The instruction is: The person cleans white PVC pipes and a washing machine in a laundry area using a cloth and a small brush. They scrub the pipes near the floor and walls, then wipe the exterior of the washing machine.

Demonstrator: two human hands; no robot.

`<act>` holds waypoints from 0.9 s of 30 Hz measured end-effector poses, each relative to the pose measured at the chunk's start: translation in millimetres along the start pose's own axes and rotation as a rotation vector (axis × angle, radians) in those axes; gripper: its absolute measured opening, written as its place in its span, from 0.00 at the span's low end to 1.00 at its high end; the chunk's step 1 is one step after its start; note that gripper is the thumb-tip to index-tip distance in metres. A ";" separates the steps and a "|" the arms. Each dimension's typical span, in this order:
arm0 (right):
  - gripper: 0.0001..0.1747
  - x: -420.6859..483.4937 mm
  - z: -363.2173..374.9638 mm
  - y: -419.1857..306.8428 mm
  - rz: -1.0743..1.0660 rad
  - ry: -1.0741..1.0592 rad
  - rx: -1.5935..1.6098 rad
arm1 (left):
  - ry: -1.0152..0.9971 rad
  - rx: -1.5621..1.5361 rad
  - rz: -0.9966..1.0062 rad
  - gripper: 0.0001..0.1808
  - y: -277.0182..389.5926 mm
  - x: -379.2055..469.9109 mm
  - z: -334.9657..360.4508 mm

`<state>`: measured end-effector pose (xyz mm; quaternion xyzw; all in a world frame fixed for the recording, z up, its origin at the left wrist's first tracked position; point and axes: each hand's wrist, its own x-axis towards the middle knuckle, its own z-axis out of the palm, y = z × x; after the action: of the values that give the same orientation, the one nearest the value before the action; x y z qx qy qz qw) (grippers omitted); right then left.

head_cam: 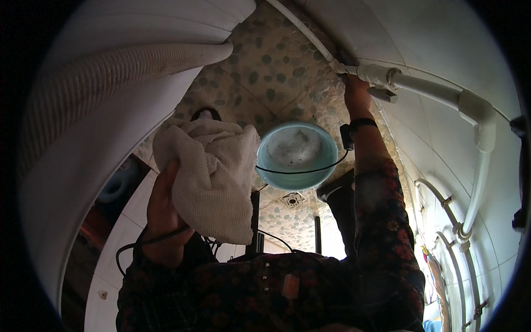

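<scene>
My left hand (164, 207) grips a bunched white ribbed towel (213, 174), which hangs in folds to the right of the fingers. My right hand (357, 93) reaches far forward to the white pipe (431, 89) along the tiled wall. Its fingers go out of sight behind the pipe fitting (373, 74), so what they touch is hidden. On the floor between my arms stands a light blue plastic basin (332, 159) with cloudy, sudsy water (294, 145) in it.
A ribbed grey hose (120, 66) runs along a white panel (108, 112) at left. Pebble-patterned tiles (265, 79) cover the floor, with a square drain (293, 200) near the basin. A black cable (298, 172) from my right wrist device crosses before the basin. More pipes (477, 191) line the right wall.
</scene>
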<state>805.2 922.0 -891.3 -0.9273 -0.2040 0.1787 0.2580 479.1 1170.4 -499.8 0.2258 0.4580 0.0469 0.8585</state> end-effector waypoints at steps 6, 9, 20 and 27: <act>0.25 -46.3 -40.0 29.2 -0.018 -0.030 0.025 | 0.006 0.050 0.019 0.31 0.9 -1.9 -1.3; 0.24 -37.2 -30.9 16.1 0.047 0.019 -0.166 | 0.004 0.072 0.023 0.31 0.0 -2.1 -0.8; 0.17 -54.2 -43.6 39.3 0.058 -0.047 -0.282 | -0.009 0.116 0.034 0.31 0.4 -2.5 4.7; 0.18 -82.4 -36.9 17.0 0.100 -0.047 -0.058 | -0.065 0.206 0.056 0.32 -0.3 -6.1 4.3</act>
<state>755.9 854.9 -852.4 -0.9390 -0.1684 0.2073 0.2169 479.1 1166.8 -493.3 0.3269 0.4256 0.0162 0.8437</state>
